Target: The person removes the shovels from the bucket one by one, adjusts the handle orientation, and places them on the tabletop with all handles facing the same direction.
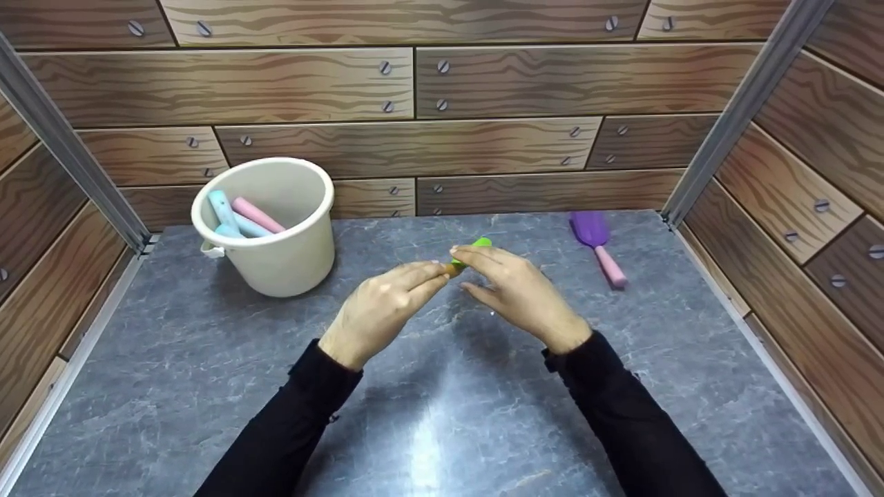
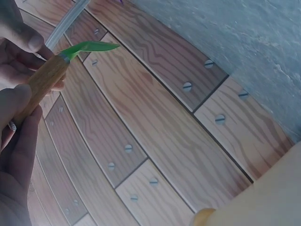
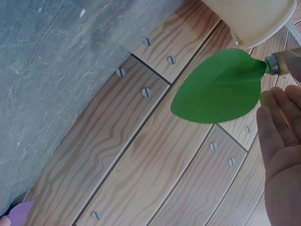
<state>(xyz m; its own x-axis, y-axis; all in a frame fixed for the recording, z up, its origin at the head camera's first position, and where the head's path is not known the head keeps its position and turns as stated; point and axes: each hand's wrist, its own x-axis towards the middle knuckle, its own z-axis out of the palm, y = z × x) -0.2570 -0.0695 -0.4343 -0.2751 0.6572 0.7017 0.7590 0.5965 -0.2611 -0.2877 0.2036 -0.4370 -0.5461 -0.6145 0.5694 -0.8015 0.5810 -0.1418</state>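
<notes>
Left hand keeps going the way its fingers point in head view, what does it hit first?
Probably the right hand: the left hand points up-right at it, both meeting on the green trowel with its wooden handle. Depth is unclear.

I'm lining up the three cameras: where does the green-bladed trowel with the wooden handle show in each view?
Head: green trowel at centre, between the fingertips of both hands, only its green tip and a bit of handle showing.
Left wrist: upper left, wooden handle gripped, blade edge-on.
Right wrist: upper right, broad green blade, handle at the edge.
Shared landmark: the cream bucket, also at the right wrist's top edge.
</notes>
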